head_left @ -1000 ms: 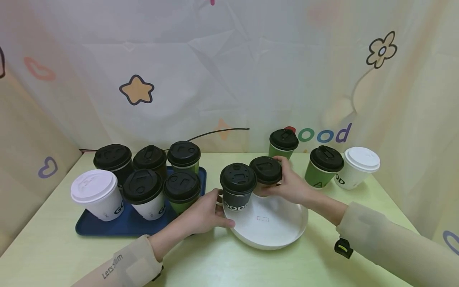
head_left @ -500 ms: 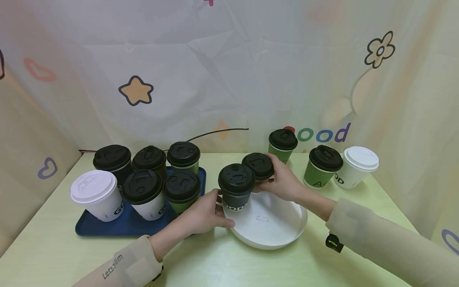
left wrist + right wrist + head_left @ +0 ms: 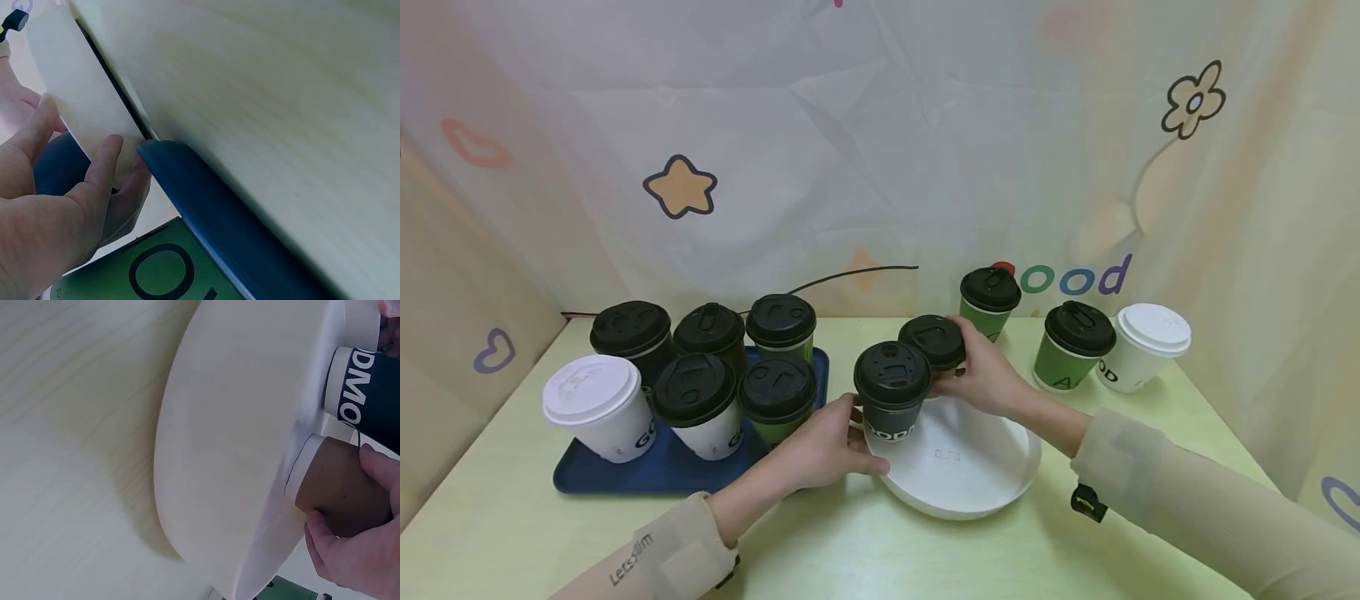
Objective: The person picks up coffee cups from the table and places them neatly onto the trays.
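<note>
My right hand [image 3: 985,372] grips a brown paper coffee cup [image 3: 344,487] with a black lid [image 3: 932,340]. The cup is over the far left part of a round white dish [image 3: 981,475]; whether its base touches is unclear. A dark navy cup [image 3: 892,387] with a black lid stands upright in the dish, close in front of the brown one. At the dish's left side, my left hand [image 3: 823,446] rests its spread thumb and fingers against the outer wall [image 3: 87,81]. In the right wrist view, the navy cup [image 3: 369,394] shows white lettering.
Several lidded cups crowd a blue tray [image 3: 625,479] at left, including a white-lidded cup [image 3: 606,408]. A green cup [image 3: 990,300] stands behind my right hand. Another green cup [image 3: 1071,346] and a white cup [image 3: 1142,346] stand at right. A patterned curtain [image 3: 880,167] hangs behind.
My right hand has carried the brown cup left and slightly away, to just behind the navy cup. The left hand and the dish have stayed in place.
</note>
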`<state>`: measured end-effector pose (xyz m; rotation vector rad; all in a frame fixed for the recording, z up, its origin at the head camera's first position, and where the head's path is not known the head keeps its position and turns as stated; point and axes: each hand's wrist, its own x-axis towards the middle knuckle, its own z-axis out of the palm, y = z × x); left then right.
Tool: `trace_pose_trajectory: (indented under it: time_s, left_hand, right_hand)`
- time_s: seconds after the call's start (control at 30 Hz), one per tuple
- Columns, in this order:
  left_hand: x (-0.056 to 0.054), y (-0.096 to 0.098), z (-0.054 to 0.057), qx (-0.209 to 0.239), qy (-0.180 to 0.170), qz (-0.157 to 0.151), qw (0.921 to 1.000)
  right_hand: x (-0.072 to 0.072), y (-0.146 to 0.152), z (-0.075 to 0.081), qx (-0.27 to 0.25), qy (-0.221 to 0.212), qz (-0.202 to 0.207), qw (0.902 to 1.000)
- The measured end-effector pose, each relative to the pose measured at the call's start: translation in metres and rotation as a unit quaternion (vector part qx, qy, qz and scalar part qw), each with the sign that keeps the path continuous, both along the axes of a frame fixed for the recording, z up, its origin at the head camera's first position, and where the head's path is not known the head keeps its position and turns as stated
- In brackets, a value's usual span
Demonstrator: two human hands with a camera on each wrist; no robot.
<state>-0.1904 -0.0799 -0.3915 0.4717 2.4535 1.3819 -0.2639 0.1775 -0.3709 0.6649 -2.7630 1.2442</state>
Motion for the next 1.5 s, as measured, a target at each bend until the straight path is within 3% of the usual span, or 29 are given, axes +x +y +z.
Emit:
trace_pose_trajectory:
  time_s: [0.27, 0.5, 1.0, 1.27, 1.5]
  left_hand:
    - [0.001, 0.002, -0.001, 0.005, -0.003, 0.001, 1.0]
    - [0.002, 0.001, 0.0, 0.001, 0.001, 0.001, 1.0]
    - [0.003, -0.001, 0.002, -0.001, 0.002, 0.0, 1.0]
    - [0.002, 0.001, 0.001, 0.0, 0.001, -0.002, 1.0]
    - [0.001, 0.001, 0.002, 0.0, -0.005, 0.002, 1.0]
  right_hand:
    - [0.004, 0.007, -0.002, -0.02, -0.055, -0.013, 0.9982]
    - [0.01, 0.022, 0.006, -0.013, -0.095, -0.032, 0.9948]
    - [0.034, 0.079, 0.015, -0.086, -0.104, -0.002, 0.9908]
    - [0.046, 0.114, 0.005, -0.109, -0.098, 0.004, 0.9892]
    - [0.043, 0.149, -0.008, -0.117, -0.111, 0.037, 0.9861]
